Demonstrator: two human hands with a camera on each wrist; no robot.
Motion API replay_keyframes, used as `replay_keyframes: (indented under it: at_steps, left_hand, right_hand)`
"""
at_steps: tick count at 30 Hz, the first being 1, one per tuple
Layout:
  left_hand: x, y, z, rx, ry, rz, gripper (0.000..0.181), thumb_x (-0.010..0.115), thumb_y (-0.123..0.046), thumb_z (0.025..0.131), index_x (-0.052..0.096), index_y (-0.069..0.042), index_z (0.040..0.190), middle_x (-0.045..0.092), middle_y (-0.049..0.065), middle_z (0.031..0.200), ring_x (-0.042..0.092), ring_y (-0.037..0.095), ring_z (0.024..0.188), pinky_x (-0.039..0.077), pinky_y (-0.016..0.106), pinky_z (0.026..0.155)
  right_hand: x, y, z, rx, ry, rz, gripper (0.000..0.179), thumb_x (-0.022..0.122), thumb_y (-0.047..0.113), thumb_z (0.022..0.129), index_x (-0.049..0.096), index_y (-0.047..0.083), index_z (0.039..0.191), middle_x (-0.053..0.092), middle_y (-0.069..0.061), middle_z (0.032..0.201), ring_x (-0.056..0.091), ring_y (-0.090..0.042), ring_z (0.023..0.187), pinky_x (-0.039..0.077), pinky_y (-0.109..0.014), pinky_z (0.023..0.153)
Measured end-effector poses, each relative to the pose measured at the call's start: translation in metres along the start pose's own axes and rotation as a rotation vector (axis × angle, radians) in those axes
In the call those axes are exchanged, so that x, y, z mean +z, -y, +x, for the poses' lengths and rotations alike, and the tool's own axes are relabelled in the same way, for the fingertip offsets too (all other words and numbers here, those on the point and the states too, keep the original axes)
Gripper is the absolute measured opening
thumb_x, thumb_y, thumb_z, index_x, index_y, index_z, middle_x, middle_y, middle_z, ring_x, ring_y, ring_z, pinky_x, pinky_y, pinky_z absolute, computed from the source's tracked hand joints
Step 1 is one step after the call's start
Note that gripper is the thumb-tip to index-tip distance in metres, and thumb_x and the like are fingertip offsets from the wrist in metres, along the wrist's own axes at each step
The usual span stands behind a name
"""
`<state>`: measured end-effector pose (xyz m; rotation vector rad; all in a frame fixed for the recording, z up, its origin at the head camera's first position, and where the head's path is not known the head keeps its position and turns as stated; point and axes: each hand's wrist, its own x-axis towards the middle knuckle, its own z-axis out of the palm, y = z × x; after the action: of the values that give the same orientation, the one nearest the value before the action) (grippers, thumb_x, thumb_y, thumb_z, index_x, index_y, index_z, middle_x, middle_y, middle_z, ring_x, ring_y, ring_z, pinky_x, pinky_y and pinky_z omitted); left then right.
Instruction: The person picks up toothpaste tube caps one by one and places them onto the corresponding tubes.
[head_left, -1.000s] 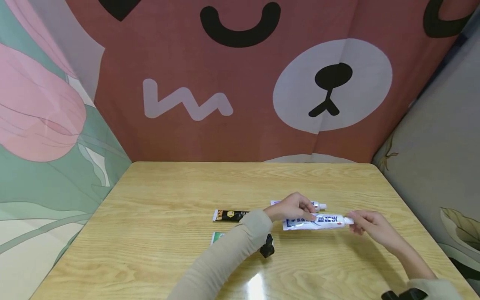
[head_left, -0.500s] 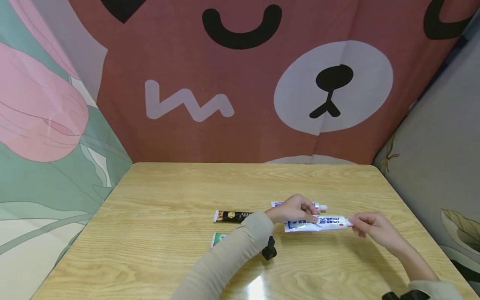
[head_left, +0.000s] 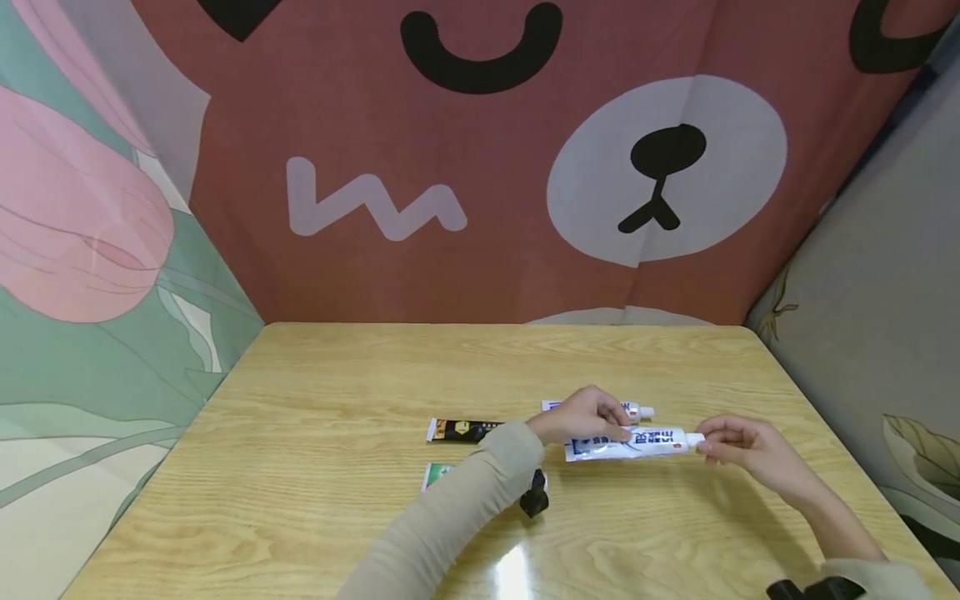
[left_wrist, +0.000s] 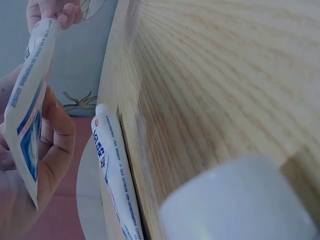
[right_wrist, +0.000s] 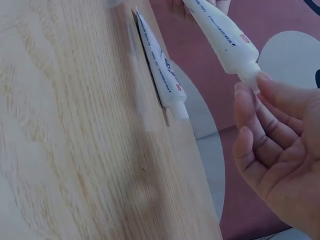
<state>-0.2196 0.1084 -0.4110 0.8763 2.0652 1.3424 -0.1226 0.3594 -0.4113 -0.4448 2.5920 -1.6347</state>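
A white toothpaste tube (head_left: 656,442) with blue print is held above the table by my left hand (head_left: 588,414). The thumb lies on one face and curled fingers (left_wrist: 59,130) back the other, near the flat crimped end. At the tube's opposite end, my right hand (head_left: 757,454) pinches the small white cap (right_wrist: 248,76) between thumb and index fingertip; its other fingers are loosely bent. Just behind lies a second, similar white toothpaste tube (right_wrist: 162,75) on the table, partly covered by my left hand in the head view.
On the wooden table (head_left: 315,517), left of the hands, lie a black tube (head_left: 461,431) and a green one (head_left: 435,475), both partly hidden by my left sleeve (head_left: 465,508). A blurred white rounded object (left_wrist: 235,205) fills the left wrist view's lower right. A patterned cloth (head_left: 487,275) hangs behind the table.
My right fingers have shifted their pinch on the cap, and the hand has turned slightly. The held tube tilted briefly and came back; my left hand keeps its grip.
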Motion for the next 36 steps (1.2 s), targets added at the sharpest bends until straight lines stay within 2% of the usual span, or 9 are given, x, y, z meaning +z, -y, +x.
replay_keyframes:
  at_steps: [5,10,15,19,23,30,33,36]
  left_hand:
    - [-0.001,0.000,-0.001,0.001,0.007,0.002,0.007,0.069,-0.006,0.080,0.068,-0.001,0.085,0.062,-0.003,0.070,0.053,0.005,0.062,0.044,0.017,0.060]
    - [-0.001,-0.001,-0.002,-0.002,0.002,-0.028,0.006,0.068,-0.005,0.081,0.067,0.001,0.084,0.062,-0.003,0.070,0.052,0.004,0.061,0.044,0.017,0.059]
    - [0.001,-0.002,-0.003,-0.003,-0.023,0.043,0.005,0.069,-0.005,0.079,0.068,0.000,0.082,0.060,-0.004,0.068,0.050,0.003,0.061,0.043,0.016,0.059]
    - [0.004,0.000,-0.004,-0.010,-0.025,0.068,0.005,0.071,-0.004,0.078,0.067,-0.002,0.081,0.059,-0.004,0.068,0.052,0.003,0.062,0.044,0.016,0.060]
    - [0.007,0.003,-0.004,-0.015,0.010,0.106,0.006,0.071,-0.006,0.078,0.067,-0.002,0.081,0.058,-0.005,0.068,0.051,0.003,0.062,0.044,0.016,0.059]
    - [0.010,0.009,0.001,0.016,0.126,0.318,0.010,0.069,-0.003,0.079,0.067,-0.002,0.089,0.062,-0.003,0.074,0.052,0.000,0.065,0.042,0.011,0.062]
    - [0.013,0.013,0.002,0.000,0.164,0.364,0.017,0.068,0.001,0.078,0.067,-0.002,0.094,0.063,-0.002,0.077,0.053,0.000,0.068,0.042,0.010,0.065]
    - [0.015,0.015,0.002,-0.034,0.181,0.369,0.020,0.067,0.002,0.078,0.067,-0.003,0.097,0.063,-0.004,0.079,0.054,0.001,0.071,0.043,0.011,0.066]
  right_hand:
    - [0.003,0.003,0.002,0.006,-0.020,-0.028,0.018,0.054,0.000,0.089,0.054,-0.016,0.097,0.063,-0.012,0.075,0.059,-0.013,0.066,0.051,-0.028,0.058]
    - [0.006,0.001,0.004,-0.063,0.028,-0.012,0.015,0.047,-0.001,0.093,0.051,-0.015,0.097,0.058,-0.012,0.069,0.055,-0.014,0.059,0.048,-0.029,0.051]
    - [0.008,-0.003,0.006,-0.120,0.101,0.017,0.013,0.040,-0.003,0.095,0.049,-0.013,0.095,0.055,-0.005,0.063,0.051,-0.012,0.052,0.042,-0.033,0.043]
    - [0.008,-0.007,0.005,-0.110,0.133,0.056,0.015,0.038,-0.002,0.096,0.048,-0.013,0.095,0.052,-0.003,0.061,0.048,-0.010,0.050,0.038,-0.035,0.040]
    - [0.008,-0.011,0.004,-0.093,0.157,0.060,0.015,0.038,-0.002,0.096,0.048,-0.013,0.095,0.053,-0.007,0.062,0.050,-0.010,0.051,0.039,-0.034,0.040]
    - [0.007,-0.023,0.000,0.003,0.230,0.118,0.020,0.041,0.001,0.096,0.047,-0.018,0.096,0.061,-0.015,0.073,0.059,-0.013,0.063,0.050,-0.031,0.054]
    - [0.008,-0.029,-0.002,0.018,0.268,0.171,0.022,0.041,0.000,0.095,0.045,-0.021,0.096,0.061,-0.019,0.077,0.061,-0.015,0.066,0.051,-0.032,0.058]
    - [0.010,-0.034,-0.003,0.023,0.293,0.207,0.023,0.041,0.000,0.095,0.044,-0.023,0.096,0.061,-0.021,0.078,0.062,-0.017,0.067,0.052,-0.033,0.060]
